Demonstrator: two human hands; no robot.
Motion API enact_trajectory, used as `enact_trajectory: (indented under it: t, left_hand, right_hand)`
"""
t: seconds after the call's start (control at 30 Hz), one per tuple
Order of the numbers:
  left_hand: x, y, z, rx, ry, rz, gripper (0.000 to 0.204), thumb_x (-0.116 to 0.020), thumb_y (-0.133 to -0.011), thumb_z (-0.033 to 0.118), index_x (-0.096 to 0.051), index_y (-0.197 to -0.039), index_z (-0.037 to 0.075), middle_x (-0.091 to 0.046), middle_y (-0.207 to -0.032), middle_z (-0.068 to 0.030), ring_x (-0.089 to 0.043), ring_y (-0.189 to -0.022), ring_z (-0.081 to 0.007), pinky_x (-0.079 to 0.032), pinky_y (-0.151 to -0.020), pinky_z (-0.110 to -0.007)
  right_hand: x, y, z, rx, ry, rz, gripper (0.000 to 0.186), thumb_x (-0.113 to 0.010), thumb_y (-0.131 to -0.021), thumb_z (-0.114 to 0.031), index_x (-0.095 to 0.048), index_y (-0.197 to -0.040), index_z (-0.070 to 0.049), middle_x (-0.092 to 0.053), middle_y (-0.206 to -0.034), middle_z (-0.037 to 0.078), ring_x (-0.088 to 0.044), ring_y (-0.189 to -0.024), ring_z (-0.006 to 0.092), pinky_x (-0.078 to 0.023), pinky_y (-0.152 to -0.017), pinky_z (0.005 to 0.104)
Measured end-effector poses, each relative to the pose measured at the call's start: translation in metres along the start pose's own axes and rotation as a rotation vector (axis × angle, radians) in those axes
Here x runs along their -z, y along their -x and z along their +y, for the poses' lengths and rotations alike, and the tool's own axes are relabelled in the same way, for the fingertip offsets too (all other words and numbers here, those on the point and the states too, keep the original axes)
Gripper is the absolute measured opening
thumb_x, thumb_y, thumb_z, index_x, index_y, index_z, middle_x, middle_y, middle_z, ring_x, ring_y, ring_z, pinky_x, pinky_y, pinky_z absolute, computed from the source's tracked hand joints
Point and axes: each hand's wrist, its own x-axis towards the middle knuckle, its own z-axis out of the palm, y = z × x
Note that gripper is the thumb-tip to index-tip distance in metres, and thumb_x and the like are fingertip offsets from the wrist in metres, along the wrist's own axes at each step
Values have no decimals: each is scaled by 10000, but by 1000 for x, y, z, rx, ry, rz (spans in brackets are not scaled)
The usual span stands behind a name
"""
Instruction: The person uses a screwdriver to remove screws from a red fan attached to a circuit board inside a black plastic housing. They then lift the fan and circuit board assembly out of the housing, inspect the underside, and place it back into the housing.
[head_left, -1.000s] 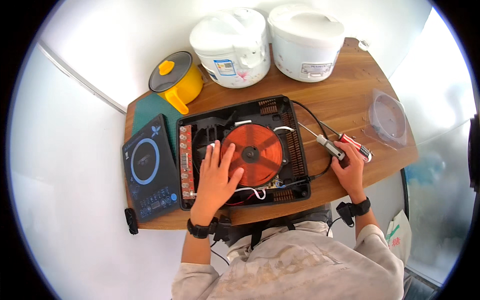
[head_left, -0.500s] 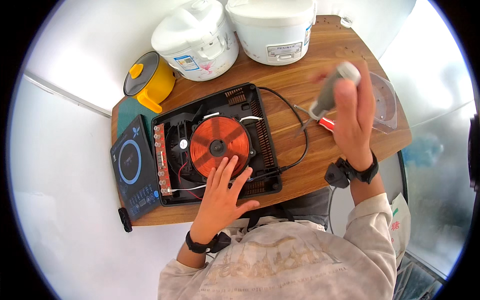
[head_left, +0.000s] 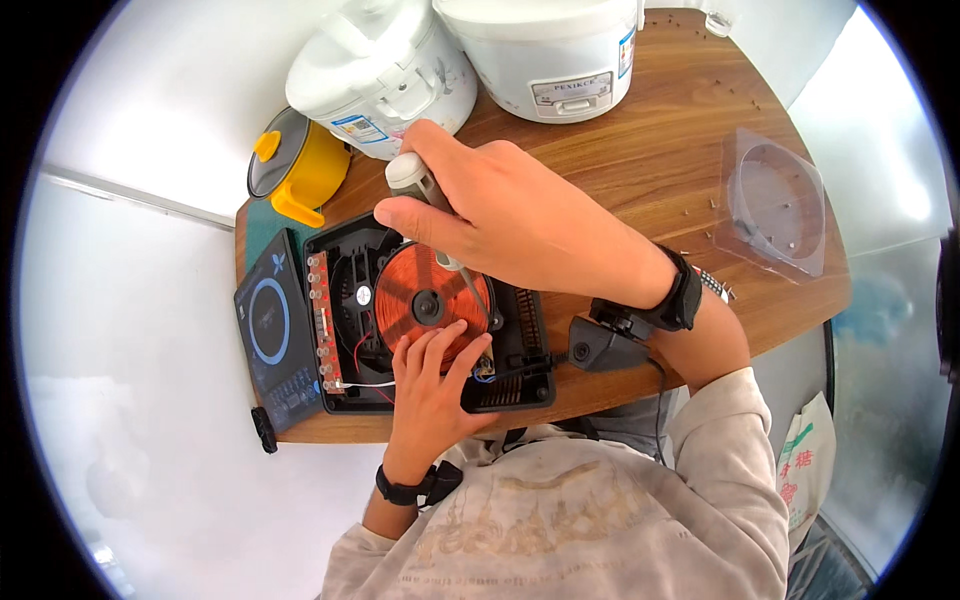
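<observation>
We note right hand (head_left: pixel 510 205) gripping screwdriver (head_left: pixel 431 189), long axis slanted, tip down-right toward copper coil (head_left: pixel 398 290), left hand (head_left: pixel 430 388) (fingers spread) on coil, wood-grain table (head_left: pixel 640 180), white wall (head_left: pixel 150 130).

Beige top (head_left: pixel 610 500), faded brown print (head_left: pixel 545 520), black wristbands (head_left: pixel 684 290), boxy black module (head_left: pixel 605 347), thin dark cable (head_left: pixel 663 395)

The housing (head_left: pixel 543 388) lies on the table (head_left: pixel 660 140); inside it, the board (head_left: pixel 322 325) sits left of the coil (head_left: pixel 400 305). Left of the housing — the panel (head_left: pixel 282 335), with the pot (head_left: pixel 325 170) behind. Two cookers (head_left: pixel 560 65) stand behind the housing, side by side. Far right — the tray (head_left: pixel 810 175).
</observation>
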Motion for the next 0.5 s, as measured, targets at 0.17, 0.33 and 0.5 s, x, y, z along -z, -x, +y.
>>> enact_trajectory:
  t: [0.17, 0.33, 0.5]
  left_hand:
    - [-6, 2, -4, 18, 51, 13, 1013, -963, -445, 228, -611, -1394, 182, -482, -1485, -97, -439, -1379, -368, -277, -1219, -626]
    - [-7, 2, -6, 14, 67, 14, 1016, -966, -441, 238, -612, -1392, 193, -475, -1499, -101, -436, -1384, -384, -273, -1216, -636]
    - [-9, 2, -8, 2, 81, 20, 1026, -970, -445, 241, -607, -1404, 202, -475, -1502, -98, -445, -1380, -383, -279, -1211, -636]
  right_hand:
    - [0, 1, 8, -79, -58, -32, 318, -647, -962, -196, -503, -977, 86, -611, -589, 202, -634, -543, 416, -527, -512, 461]
    - [8, 1, 8, -156, -82, -96, 240, -582, -985, -165, -551, -1144, 12, -667, -696, 138, -637, -581, 275, -499, -574, 370]
    - [4, -1, 17, -125, -114, -149, 188, -527, -1001, -198, -572, -1064, -26, -670, -767, 80, -600, -657, 163, -510, -617, 326]
